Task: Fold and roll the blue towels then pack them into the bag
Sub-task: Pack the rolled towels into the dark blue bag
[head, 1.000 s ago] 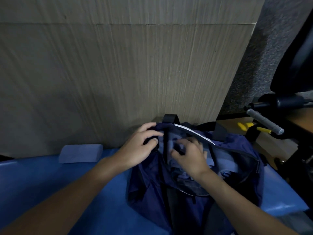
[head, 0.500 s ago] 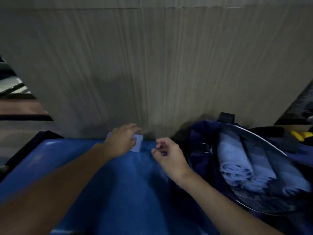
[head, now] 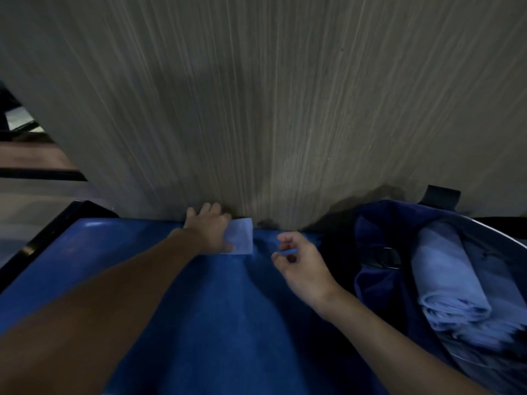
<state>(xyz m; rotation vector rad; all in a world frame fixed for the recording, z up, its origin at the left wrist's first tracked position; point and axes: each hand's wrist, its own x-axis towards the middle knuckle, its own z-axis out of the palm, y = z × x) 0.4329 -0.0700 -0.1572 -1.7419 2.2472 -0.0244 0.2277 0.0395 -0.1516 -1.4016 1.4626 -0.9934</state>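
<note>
The left hand (head: 209,230) grips a towel (head: 242,235) at the table's (head: 199,323) far edge; the right hand (head: 302,263), loosely curled and empty, hovers near the bag (head: 376,295).

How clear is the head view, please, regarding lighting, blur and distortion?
Head view: dim; the wall panel streaks with motion blur; the rolled towels in the bag smear near the right edge; left hand and right hand look fairly sharp.

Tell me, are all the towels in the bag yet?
Nearly. Done: rolled towels already lie in the open bag. In hand: the left hand holds a folded towel by the wall. Left: roll that one and pack it; the right hand holds nothing.
</note>
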